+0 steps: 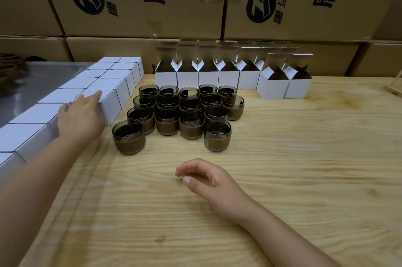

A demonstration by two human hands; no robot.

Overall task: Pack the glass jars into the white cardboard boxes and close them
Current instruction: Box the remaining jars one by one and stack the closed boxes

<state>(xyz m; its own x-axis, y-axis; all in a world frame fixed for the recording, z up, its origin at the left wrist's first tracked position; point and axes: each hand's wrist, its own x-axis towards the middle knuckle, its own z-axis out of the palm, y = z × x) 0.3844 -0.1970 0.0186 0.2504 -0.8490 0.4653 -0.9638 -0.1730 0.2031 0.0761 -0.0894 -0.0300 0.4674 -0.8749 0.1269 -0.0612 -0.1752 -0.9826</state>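
Smoky glass jars [191, 124], each wrapped in a brown band, stand clustered upright at the centre of the frame on a pale wooden table [304, 158]. Behind them, upper centre, a row of open boxes [208, 77] has its flaps raised. Closed boxes [108, 81] run in a double row down the left side. The left hand [80, 116] reaches to centre left, fingers straight, touching a closed box. The right hand [208, 179] hovers at lower centre, fingers loosely curled, holding nothing.
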